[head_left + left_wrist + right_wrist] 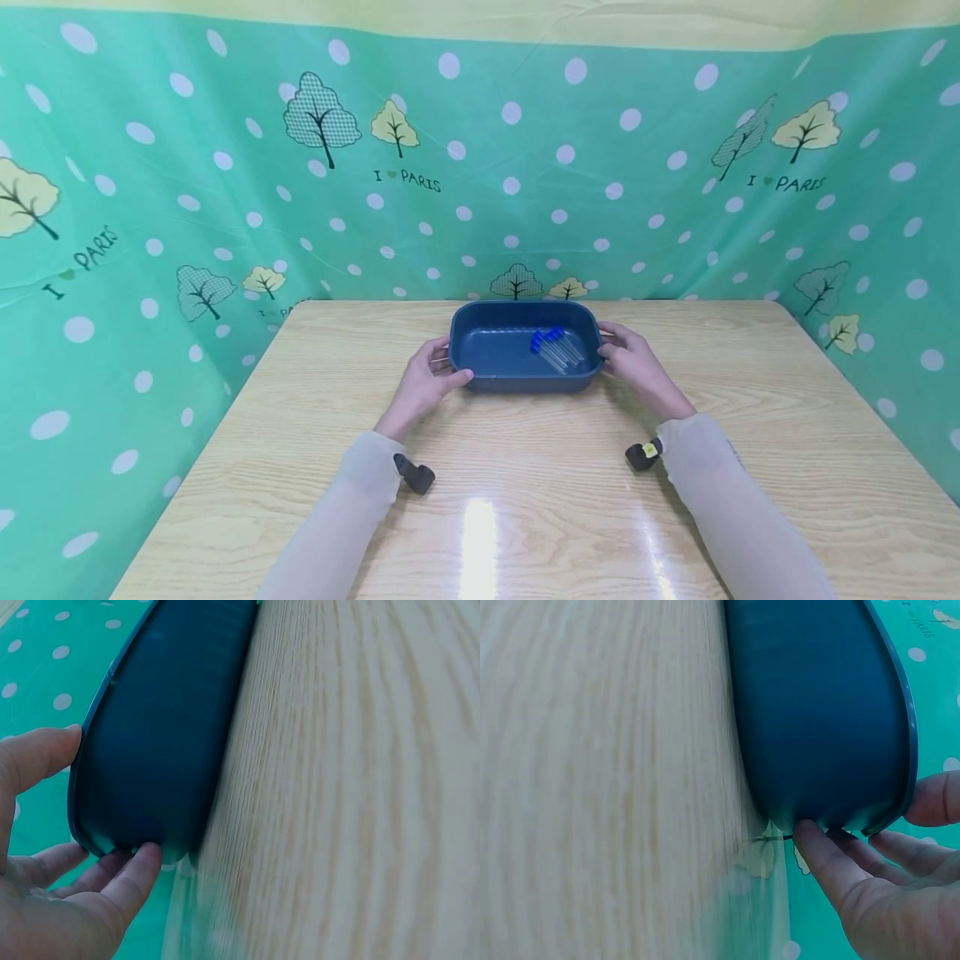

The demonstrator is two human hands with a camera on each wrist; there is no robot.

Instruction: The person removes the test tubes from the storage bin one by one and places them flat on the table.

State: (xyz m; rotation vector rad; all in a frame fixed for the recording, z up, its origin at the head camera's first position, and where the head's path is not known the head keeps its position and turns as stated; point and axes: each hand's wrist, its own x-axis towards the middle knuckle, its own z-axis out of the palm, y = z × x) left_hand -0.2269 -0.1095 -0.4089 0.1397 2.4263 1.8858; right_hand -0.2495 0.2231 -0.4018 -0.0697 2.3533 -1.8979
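Note:
A dark blue plastic basin (517, 385), oblong with rounded corners, rests on the table near its back edge. Inside it, toward the right, lie several clear test tubes (557, 353) with blue caps. My left hand (422, 385) grips the basin's left end, thumb on the rim and fingertips against the outer wall. At the opposite end, my right hand (636, 367) holds it in much the same way. In the right wrist view, that hand's fingers (832, 862) touch the outside of the wall, low down. Neither wrist view shows the tubes.
The light wood-grain table (525, 467) spreads in front of the basin and to both sides. Close behind the basin hangs a green dotted curtain (480, 200) with printed trees, which also runs along the left and right sides.

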